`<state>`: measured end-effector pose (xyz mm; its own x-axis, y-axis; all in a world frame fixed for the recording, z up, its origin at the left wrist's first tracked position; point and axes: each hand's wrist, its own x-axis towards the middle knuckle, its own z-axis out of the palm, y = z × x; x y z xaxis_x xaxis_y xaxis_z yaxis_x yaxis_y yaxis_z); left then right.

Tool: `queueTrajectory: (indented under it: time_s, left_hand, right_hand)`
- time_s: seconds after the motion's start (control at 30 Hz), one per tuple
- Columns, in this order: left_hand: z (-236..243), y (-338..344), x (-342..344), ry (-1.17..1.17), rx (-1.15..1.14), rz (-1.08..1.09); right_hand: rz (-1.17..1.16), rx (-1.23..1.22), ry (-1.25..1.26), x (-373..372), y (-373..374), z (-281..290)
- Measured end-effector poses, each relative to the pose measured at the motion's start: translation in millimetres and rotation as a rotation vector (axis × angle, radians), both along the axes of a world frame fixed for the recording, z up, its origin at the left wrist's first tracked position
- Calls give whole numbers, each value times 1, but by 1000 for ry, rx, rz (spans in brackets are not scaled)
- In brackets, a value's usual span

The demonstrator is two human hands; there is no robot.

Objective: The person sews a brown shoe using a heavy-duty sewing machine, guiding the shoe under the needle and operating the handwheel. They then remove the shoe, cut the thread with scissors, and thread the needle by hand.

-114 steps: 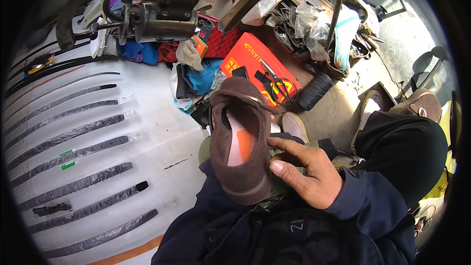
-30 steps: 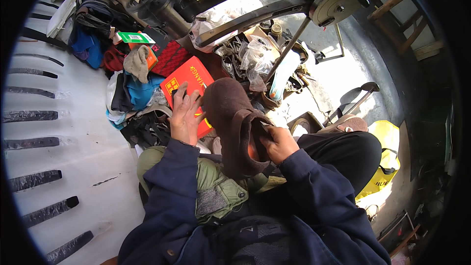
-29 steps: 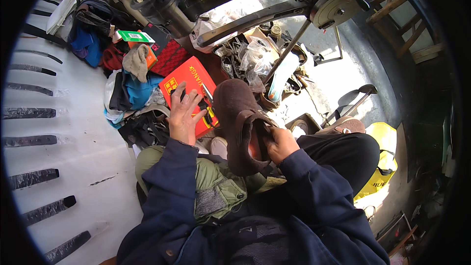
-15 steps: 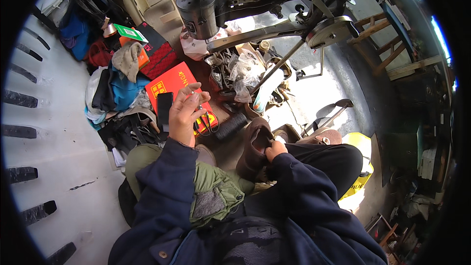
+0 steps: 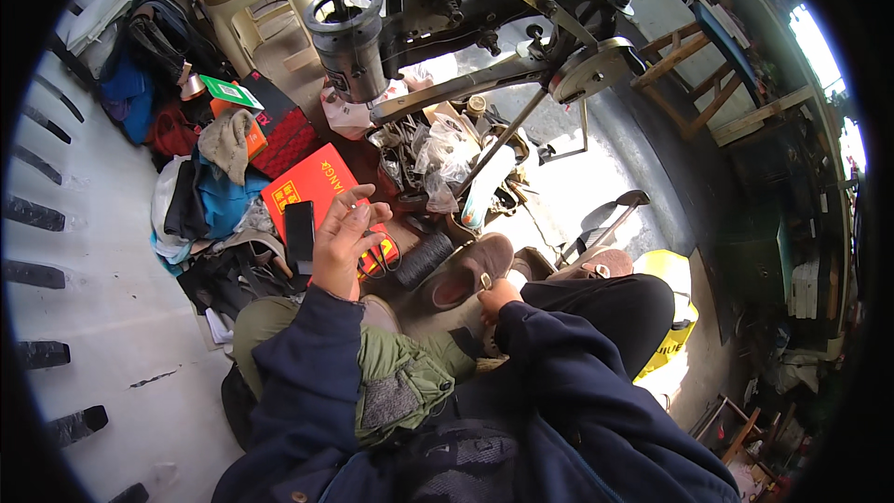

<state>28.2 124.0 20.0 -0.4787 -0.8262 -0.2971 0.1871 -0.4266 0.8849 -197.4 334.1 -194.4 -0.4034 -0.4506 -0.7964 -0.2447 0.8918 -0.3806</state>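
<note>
The right hand grasps a brown shoe at its ten o'clock, the handling apparently under way but unfinished, while the left hand curls, its grip's contents unclear.

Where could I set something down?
On the white sheet, between the black strips and the clothes. The sunlit floor between the plastic bags and wooden stool looks mostly bare. Around the left hand it's crowded: phone, red box, spool.
</note>
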Motion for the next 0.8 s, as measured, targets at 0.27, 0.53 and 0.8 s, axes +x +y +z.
queueTrajectory:
  time_s: [0.27, 0.53, 0.8]
  left_hand:
    - [-3, 1, -6, -43, -81, -36]
    - [24, 43, -11, 20, -180, -161]
    - [6, 42, -51, -294, -264, -492]
  right_hand:
    - [145, -305, 274, 3, -36, 65]
    - [-232, -759, 623, -104, -103, 52]
    - [66, -481, 606, -190, -180, -32]
